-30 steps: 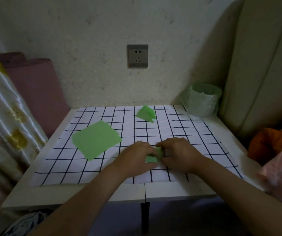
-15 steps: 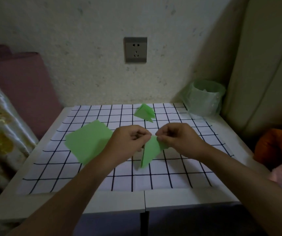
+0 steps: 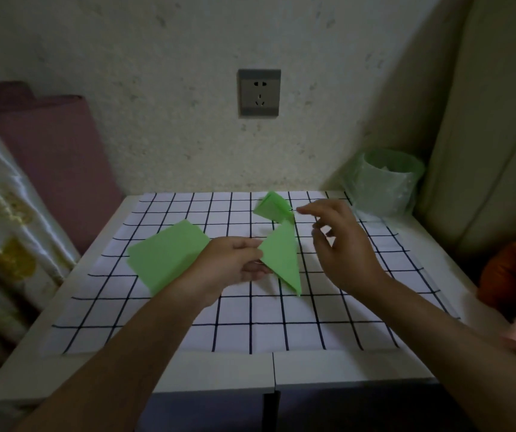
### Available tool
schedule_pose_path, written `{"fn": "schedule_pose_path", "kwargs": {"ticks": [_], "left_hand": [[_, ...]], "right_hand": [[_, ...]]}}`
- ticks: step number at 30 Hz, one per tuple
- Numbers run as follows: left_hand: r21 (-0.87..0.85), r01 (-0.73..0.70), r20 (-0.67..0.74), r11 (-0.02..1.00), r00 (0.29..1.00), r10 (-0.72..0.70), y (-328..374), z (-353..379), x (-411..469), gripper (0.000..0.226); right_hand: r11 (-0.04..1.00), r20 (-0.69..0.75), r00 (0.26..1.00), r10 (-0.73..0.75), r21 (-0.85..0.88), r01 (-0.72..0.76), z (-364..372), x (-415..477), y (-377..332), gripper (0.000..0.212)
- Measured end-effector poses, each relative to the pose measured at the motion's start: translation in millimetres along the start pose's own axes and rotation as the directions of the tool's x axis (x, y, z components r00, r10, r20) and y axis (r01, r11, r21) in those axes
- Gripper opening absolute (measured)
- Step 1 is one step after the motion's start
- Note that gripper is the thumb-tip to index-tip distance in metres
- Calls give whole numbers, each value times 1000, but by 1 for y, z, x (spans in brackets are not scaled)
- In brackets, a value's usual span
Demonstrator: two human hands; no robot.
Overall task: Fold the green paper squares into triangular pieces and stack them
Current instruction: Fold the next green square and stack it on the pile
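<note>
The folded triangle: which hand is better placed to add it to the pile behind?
Probably the left. The left hand pinches the folded triangle by one corner, and the pile lies just beyond it. The right hand hovers open, holding nothing.

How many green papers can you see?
3: a flat square left on the mat, a folded triangle pinched by the left hand, a folded pile at the far edge. Piles may hide more.
</note>
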State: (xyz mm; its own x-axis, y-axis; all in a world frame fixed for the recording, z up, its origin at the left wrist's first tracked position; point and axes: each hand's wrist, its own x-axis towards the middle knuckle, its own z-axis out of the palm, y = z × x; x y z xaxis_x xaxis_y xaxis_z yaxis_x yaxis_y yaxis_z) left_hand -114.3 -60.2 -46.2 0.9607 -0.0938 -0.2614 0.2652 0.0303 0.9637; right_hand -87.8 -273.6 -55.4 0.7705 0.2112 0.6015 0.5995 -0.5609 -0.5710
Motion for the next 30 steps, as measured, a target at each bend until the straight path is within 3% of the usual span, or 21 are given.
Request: {"fn": "schedule_pose_path", "kwargs": {"ticks": [4,7,10,12,16,20,26,30], "left_hand": [[-196,60,28,979,998,-56,2,-1,0,23],[-227,84,55,970,996,-74,2,1,0,26],[-182,76,61,980,996,-65,1,3,0,26],[-148,48,61,988,997,-40,1,4,-1,23],[-74,-19,121,997,992,28,2,8,-5,27],[-87,-36,146,996,988,48,1,13,-4,33],[-86,-42,140,995,989,54,-2,20,-4,29],[-39,-103,61,994,993,105,-1,24,-6,24]], "right_hand": [[953,122,971,-207,-201,229,-1,-2,3,41],[942,224,941,-254,-164,293,2,-3,4,31],[963,215,948,-236,-78,258,4,-4,4,20],[984,176,968,-177,-3,180,6,-5,1,16],[972,172,976,133,168,-162,7,-4,-6,4],[785,215,913,348,465,-408,6,-2,-19,9],[589,298,792,533,541,-600,9,1,-17,8],[546,271,782,560,590,-595,13,1,-18,18]]}}
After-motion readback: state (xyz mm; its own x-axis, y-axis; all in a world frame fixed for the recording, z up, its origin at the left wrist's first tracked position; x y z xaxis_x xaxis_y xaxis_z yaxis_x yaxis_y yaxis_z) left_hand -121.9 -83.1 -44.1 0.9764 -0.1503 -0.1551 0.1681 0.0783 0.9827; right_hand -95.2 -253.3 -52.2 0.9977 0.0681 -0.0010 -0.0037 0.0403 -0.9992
